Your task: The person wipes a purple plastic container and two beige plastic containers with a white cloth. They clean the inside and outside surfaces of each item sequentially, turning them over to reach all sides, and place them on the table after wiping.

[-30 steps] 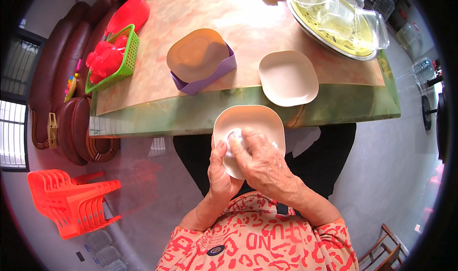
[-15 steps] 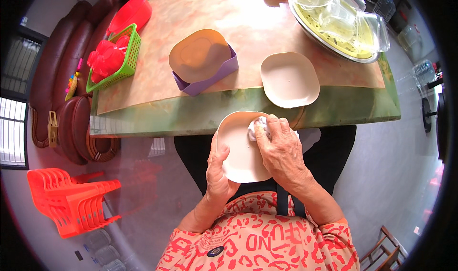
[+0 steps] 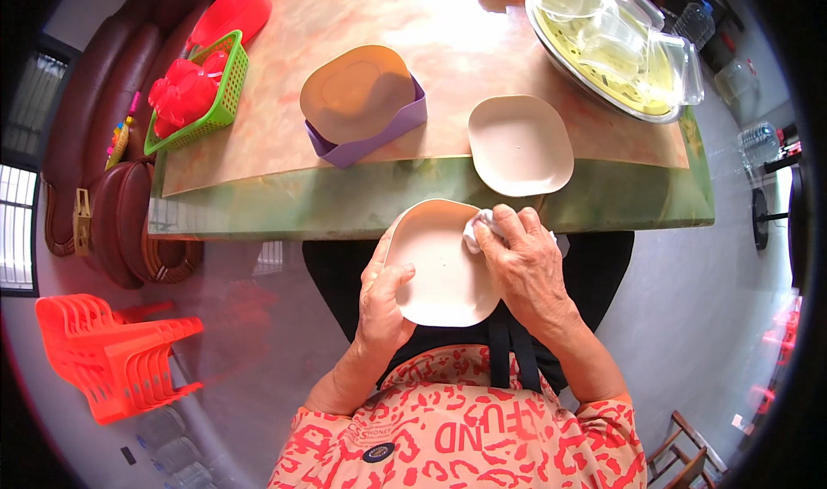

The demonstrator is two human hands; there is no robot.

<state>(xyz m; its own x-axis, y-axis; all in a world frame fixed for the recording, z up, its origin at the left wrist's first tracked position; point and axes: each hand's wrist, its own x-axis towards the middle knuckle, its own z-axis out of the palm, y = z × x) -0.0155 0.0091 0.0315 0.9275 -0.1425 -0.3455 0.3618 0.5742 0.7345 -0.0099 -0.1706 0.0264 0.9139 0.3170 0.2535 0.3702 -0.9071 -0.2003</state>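
My left hand (image 3: pixel 384 299) grips the left side of a cream square dish (image 3: pixel 439 274) with rounded corners, thumb over its rim. The dish is tilted above my lap, just in front of the table edge. Bunched in my right hand (image 3: pixel 527 261) is a white cloth (image 3: pixel 479 229), pressed against the dish's upper right rim. A second cream dish (image 3: pixel 520 144) of the same shape lies on the table near its front edge. To its left, an orange dish (image 3: pixel 357 93) leans in a purple dish (image 3: pixel 370 142).
A marbled table (image 3: pixel 431 198) with a green border stands before me. At its left are a green basket (image 3: pixel 228 101) of red cups and a red basin (image 3: pixel 233 13). A metal basin (image 3: pixel 603 101) with clear cups is far right; red plastic chairs (image 3: pixel 112 351) stand left.
My right hand and the cloth have shifted slightly right, from inside the dish to its upper right rim. The view has shifted a little.
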